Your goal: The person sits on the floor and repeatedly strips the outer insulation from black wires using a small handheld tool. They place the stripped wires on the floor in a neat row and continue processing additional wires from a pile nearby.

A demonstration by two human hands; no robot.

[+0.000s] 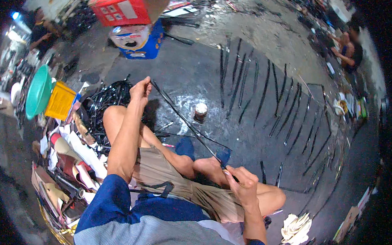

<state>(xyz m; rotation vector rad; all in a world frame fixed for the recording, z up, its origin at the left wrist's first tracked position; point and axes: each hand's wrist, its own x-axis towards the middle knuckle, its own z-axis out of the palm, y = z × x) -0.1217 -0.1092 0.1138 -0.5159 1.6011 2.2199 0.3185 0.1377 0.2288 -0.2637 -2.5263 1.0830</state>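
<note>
- While the person sits cross-legged on the floor, the left hand (141, 88) pinches the far end of a long thin black rod (185, 122), and the right hand (242, 181) closes its grip on the near end, just above the right knee.
- Between the two hands the rod runs slantwise over the person's legs, its middle passing just before a small jar (200, 111) that stands on the floor.
- To do this well, I judge both grips should stay firm and the rod taut and straight, clear of the jar, so it neither bends nor knocks anything.
- Beyond the jar, many dark strips (266, 92) lie in rows on the grey concrete floor (193, 70), well apart from the hands.
- Left of the jar, behind the left knee, lies a tangle of black strips (106, 100); further left are a yellow box (60, 100) and a green basin (37, 91).
- Far beyond the jar stand a blue box (140, 43) and a red box (120, 6); another person (349, 48) sits at the far right.
</note>
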